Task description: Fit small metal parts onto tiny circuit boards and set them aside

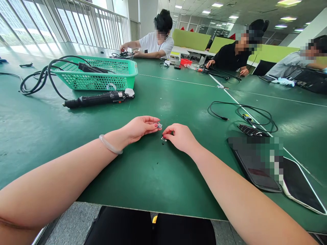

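Note:
Between thumb and fingers, my left hand (pixel 141 129) pinches a small silvery part (pixel 159 125), too small to name, just above the green table (pixel 127 183). Close beside it on the right, my right hand (pixel 180 136) is closed at the fingertips on a small flat metal piece (pixel 164 139), which sits at or just over the tabletop. A tiny black bit (pixel 162 143) lies directly below that piece. The two hands are near each other but apart.
Beyond my left hand lie a black electric screwdriver (pixel 98 99) and a green basket (pixel 97 85) with cables. At right are a coiled black cable (pixel 222 118), a dark phone (pixel 252 163) and a white-edged phone (pixel 301 183). Several people sit across the table.

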Demonstrator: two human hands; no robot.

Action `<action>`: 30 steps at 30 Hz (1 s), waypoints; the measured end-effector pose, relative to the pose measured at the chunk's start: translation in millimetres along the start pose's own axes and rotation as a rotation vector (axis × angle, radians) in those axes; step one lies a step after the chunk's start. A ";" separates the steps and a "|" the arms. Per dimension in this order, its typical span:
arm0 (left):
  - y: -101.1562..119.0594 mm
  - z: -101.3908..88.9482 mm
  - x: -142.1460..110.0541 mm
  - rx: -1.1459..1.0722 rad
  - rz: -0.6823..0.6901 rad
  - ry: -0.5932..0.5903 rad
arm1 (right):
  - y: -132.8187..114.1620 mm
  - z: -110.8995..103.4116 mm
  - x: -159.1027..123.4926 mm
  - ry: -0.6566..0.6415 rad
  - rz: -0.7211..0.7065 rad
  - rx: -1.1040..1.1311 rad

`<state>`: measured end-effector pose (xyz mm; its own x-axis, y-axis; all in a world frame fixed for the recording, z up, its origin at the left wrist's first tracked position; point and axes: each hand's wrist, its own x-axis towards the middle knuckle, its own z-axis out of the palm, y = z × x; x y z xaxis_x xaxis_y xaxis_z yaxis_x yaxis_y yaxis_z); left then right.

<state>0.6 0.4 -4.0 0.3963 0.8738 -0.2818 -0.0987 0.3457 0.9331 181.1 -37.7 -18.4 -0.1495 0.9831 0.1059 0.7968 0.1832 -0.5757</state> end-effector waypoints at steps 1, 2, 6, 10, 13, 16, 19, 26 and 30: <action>-0.2 0.2 -0.2 0.017 -0.005 0.003 | 0.2 0.0 0.4 -0.002 -0.009 0.000; -0.5 0.4 -0.3 0.036 -0.005 0.001 | 0.3 -0.4 0.6 0.005 -0.017 0.002; -2.3 1.2 -0.1 0.101 0.024 -0.025 | -1.9 -5.5 -0.6 0.161 -0.046 0.060; -3.7 2.3 -0.3 0.117 0.028 -0.090 | -8.3 -9.7 -4.2 0.274 -0.132 0.147; -4.0 2.4 -0.6 0.140 0.044 -0.137 | -12.0 -8.3 -6.0 0.251 -0.211 0.128; -4.4 1.6 -0.2 0.178 0.069 -0.185 | -13.6 -5.7 -6.8 0.237 -0.250 0.098; -5.0 0.8 0.4 0.204 0.085 -0.203 | -14.6 -4.6 -7.3 0.231 -0.241 0.099; -5.4 0.2 0.6 0.308 0.134 -0.199 | -18.6 -3.8 -8.0 0.237 -0.189 0.114; -5.1 0.9 -0.1 0.338 0.164 -0.206 | -21.0 -1.6 -8.5 0.233 -0.157 0.135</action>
<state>1.9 -1.8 -8.5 0.5780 0.8093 -0.1048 0.1157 0.0459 0.9922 166.5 -49.9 -5.9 -0.1142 0.9196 0.3758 0.6874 0.3462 -0.6384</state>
